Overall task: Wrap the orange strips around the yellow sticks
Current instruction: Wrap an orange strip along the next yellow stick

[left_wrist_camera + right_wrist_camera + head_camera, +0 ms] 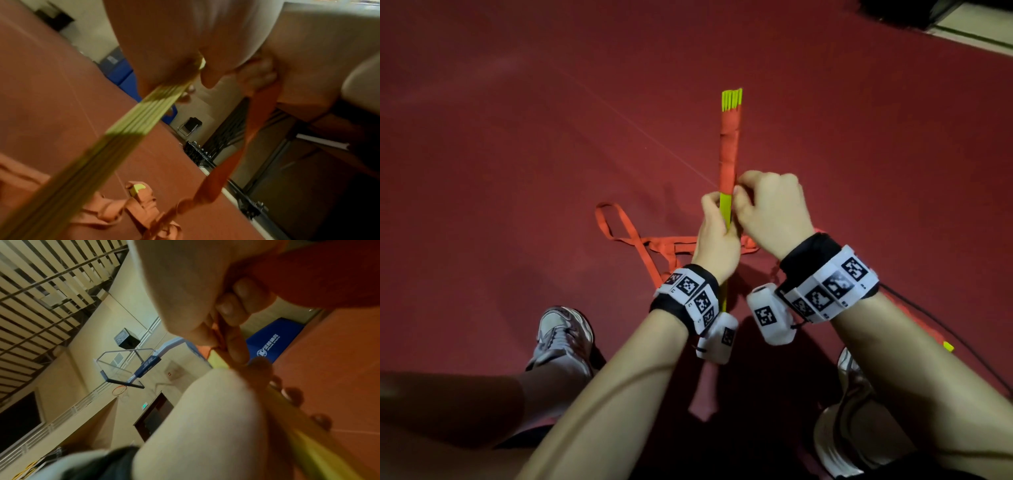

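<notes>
**Mia:** Down on the red floor [517, 137], what step is this?

**Ben:** The wrapping step. The bundle of yellow sticks [726, 209] points from 6 o'clock up to 12 o'clock. The top part has orange wrap [730, 150] around it already. Only the yellow tips poke out at 12 o'clock.

**Mia:** What do the hands do?

**Ben:** The left hand [717, 236] has its fingers curled tight around the bare yellow part, just under the wrap. The right hand [770, 209] sits at 3 o'clock of the sticks, touching them. Its fingers pinch the orange strip right at the edge of the wrap.

**Mia:** Where is the rest of the strip?

**Ben:** The loose strip [640, 243] lies in loops on the floor, at 9 o'clock of the hands. In the left wrist view, a piece of it hangs down from the right hand's fingers.

**Mia:** What comes next?

**Ben:** I think the right hand must pull the strip tight and bring it around the sticks again, a bit lower. The left hand must hold the bundle steady so the sticks don't slide apart.

**Mia:** How far along is it?

**Ben:** About half, I guess. The low half is bare yellow.

**Mia:** Count the things!

**Ben:** One bundle, with about five or six stick tips showing. Two hands. Two shoes [565, 335]. One more yellow end [948, 346] peeks out at 4 o'clock. The orange loops are too tangled to count.
</notes>
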